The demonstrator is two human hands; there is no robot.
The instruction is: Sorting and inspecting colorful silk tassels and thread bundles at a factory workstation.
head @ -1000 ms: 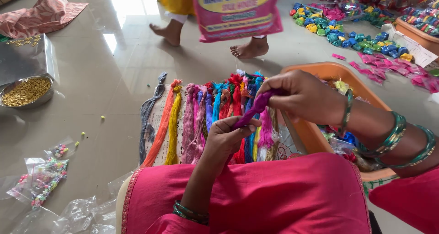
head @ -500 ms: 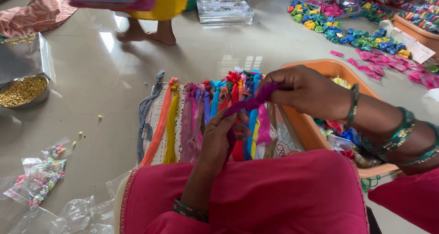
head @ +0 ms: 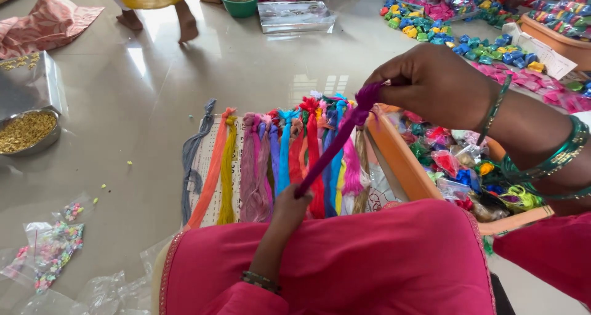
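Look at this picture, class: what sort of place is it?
Probably a home craft workroom on a tiled floor: coloured thread bundles laid in a row, a bowl of golden beads, and small coloured bundles sorted in heaps.

A metal bowl of golden beads [head: 24, 130], a green bowl [head: 240, 1] and an orange tray [head: 400, 161] sit about.

— How is the scene lit?
— Bright daylight is thrown from the top of the frame; white glare is seen on the glossy floor [head: 154, 106] at upper left.
— And sharpness?
— The middle is rendered sharply; slight motion blur is noticed on the right hand [head: 431, 81], and only soft shadows are cast.
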